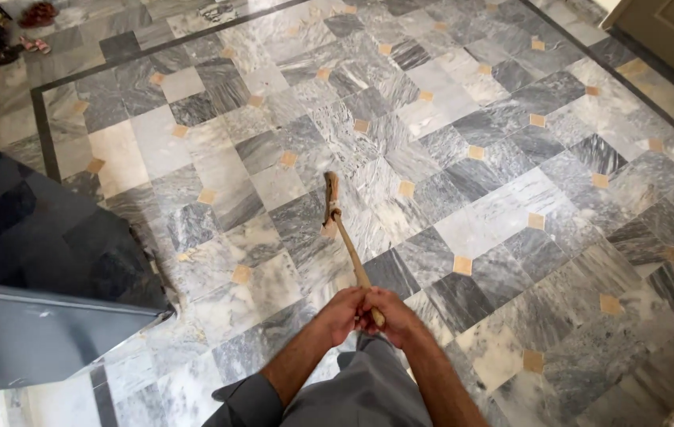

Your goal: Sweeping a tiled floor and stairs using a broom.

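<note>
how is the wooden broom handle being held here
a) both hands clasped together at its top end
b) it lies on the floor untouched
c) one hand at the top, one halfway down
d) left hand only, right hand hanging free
a: the left hand and right hand close side by side around the upper end of the broom handle, its head down on the marble floor.

Matt wooden broom handle (350,253), polished grey marble floor (511,158), glossy dark cabinet top (28,229), soft grey cloth trousers (368,395).

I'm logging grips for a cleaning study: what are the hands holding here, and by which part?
Both hands, left hand and right hand, clasp the top end of a wooden broom handle; the broom head rests on the marble floor.
</note>
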